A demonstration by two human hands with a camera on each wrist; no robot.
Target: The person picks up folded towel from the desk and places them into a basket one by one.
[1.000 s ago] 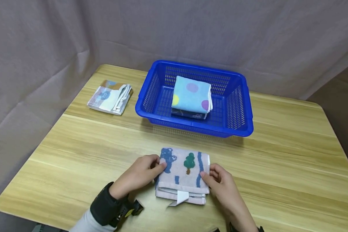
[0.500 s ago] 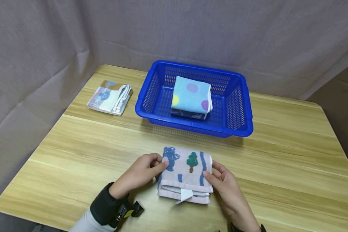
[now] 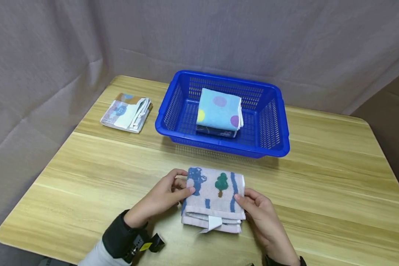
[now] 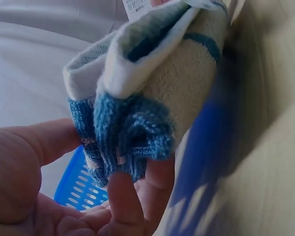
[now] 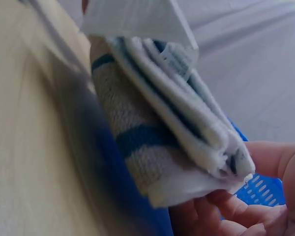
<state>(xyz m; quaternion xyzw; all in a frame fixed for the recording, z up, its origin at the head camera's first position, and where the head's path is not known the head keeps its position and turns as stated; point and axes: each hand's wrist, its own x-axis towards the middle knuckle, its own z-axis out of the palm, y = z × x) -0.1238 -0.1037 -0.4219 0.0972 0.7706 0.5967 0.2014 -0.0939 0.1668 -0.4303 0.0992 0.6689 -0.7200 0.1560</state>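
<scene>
A folded pinkish towel (image 3: 212, 199) with a blue bear, a green tree and a white tag is held between both hands near the front of the table. My left hand (image 3: 164, 195) pinches its left edge, thumb on top and fingers beneath. The right hand (image 3: 262, 214) grips the opposite edge in the same way. In the left wrist view the towel's blue-edged folds (image 4: 132, 132) sit between thumb and fingers. From the right wrist, the stacked layers of the towel (image 5: 162, 128) show, with wood surface at the side and the towel raised off it.
Behind the towel stands a blue plastic basket (image 3: 222, 144), holding a folded light blue dotted towel (image 3: 217, 109) on top of a dark folded one (image 3: 216, 131). Another folded towel (image 3: 126, 112), white and brown, lies at the table's back left. A grey curtain (image 3: 199, 33) hangs behind.
The towel has shifted slightly to the right and a little away from me, both hands moving with it. My left index finger has spread along the towel's upper left edge.
</scene>
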